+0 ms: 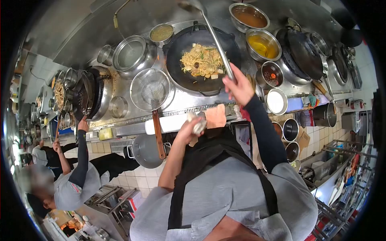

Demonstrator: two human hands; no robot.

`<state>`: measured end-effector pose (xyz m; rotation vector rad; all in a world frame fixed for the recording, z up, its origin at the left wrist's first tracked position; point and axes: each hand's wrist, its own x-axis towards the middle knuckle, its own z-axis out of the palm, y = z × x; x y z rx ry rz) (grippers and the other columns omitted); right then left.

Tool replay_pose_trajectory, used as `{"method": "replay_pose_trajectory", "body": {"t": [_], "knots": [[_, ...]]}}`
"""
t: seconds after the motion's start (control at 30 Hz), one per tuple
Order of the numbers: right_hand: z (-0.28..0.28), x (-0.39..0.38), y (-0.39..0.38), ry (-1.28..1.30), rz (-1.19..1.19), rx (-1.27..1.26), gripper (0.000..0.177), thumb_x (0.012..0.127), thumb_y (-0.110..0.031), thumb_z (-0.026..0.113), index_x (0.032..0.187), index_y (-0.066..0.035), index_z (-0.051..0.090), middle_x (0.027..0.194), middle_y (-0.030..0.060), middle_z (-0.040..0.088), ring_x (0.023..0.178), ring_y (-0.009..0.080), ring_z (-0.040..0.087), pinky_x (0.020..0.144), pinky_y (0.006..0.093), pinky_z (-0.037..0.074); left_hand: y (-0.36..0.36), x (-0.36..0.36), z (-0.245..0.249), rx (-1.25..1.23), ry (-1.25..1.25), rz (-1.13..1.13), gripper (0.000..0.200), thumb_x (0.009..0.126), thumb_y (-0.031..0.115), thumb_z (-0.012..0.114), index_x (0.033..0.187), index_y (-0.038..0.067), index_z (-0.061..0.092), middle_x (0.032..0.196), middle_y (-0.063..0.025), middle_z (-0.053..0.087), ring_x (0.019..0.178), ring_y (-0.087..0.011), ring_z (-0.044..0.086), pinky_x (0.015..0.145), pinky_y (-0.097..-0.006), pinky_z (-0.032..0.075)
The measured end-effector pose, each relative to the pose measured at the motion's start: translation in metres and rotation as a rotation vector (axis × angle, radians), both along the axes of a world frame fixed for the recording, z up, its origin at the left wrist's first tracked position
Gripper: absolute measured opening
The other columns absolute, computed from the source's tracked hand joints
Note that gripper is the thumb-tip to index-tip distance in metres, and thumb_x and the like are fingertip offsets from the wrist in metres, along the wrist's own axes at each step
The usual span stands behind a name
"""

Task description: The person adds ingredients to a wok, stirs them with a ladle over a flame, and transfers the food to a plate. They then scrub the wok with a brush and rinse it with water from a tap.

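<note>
My right hand (241, 87) grips the end of a long-handled metal wok ladle (215, 38); its head is raised past the wok's far rim and looks blurred. Below the handle is a black wok (177, 72) holding noodles (200, 58) with pale cubes and green bits. My left hand (188, 131) is closed around a crumpled whitish cloth (199, 126) in front of my apron, near the stove's front edge. Close beside it lies an orange-pink cloth (216, 116).
A round mesh strainer (149, 86) lies left of the wok, its wooden handle overhanging the edge. Bowls of yellow oil (263, 45) and brownish liquid (250, 19) stand at right. A metal pot (130, 53) sits at left. A co-worker (80, 188) works at another wok farther left.
</note>
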<state>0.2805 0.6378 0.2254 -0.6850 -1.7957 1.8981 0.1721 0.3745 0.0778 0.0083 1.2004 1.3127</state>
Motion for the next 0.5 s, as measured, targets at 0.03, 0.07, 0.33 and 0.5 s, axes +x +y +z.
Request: {"method": "replay_pose_trajectory", "body": {"t": [0.03, 0.07, 0.33, 0.5], "knots": [[0.005, -0.021, 0.006, -0.027, 0.051, -0.076, 0.043, 0.104, -0.014, 0.06, 0.143, -0.004, 0.047, 0.08, 0.0024, 0.055, 0.063, 0.0103, 0.055, 0.047, 0.0279, 0.045, -0.02, 0.007, 0.006, -0.042, 0.001, 0.031, 0.037, 0.102, 0.042, 0.067, 0.114, 0.007, 0.064, 0.087, -0.007, 0.071, 0.066, -0.0179, 0.069, 0.051, -0.0289, 0.051], [0.01, -0.04, 0.008, -0.055, 0.104, -0.152, 0.039, 0.105, -0.013, 0.058, 0.141, -0.005, 0.046, 0.075, -0.0017, 0.048, 0.055, 0.0058, 0.047, 0.04, 0.0239, 0.038, -0.039, 0.013, 0.012, -0.085, 0.0, 0.064, 0.037, 0.102, 0.041, 0.067, 0.113, 0.005, 0.065, 0.087, -0.0076, 0.071, 0.066, -0.0173, 0.069, 0.049, -0.0275, 0.051], [0.064, -0.185, -0.013, 0.043, 0.235, -0.221, 0.015, 0.098, -0.012, 0.064, 0.095, -0.003, 0.052, 0.078, 0.0038, 0.056, 0.051, 0.0107, 0.051, 0.038, 0.0299, 0.039, -0.121, 0.029, 0.012, -0.1, -0.009, 0.461, 0.034, 0.103, 0.035, 0.067, 0.111, 0.003, 0.065, 0.086, -0.0071, 0.071, 0.064, -0.0172, 0.069, 0.049, -0.0265, 0.051], [0.068, -0.257, -0.029, 0.068, 0.332, -0.283, 0.016, 0.097, -0.012, 0.065, 0.093, -0.001, 0.054, 0.07, 0.0045, 0.054, 0.046, 0.0138, 0.05, 0.037, 0.0315, 0.039, -0.138, 0.029, 0.016, -0.071, 0.028, 0.57, 0.032, 0.102, 0.035, 0.067, 0.113, 0.004, 0.064, 0.087, -0.0075, 0.071, 0.066, -0.0174, 0.07, 0.05, -0.0267, 0.052]]}}
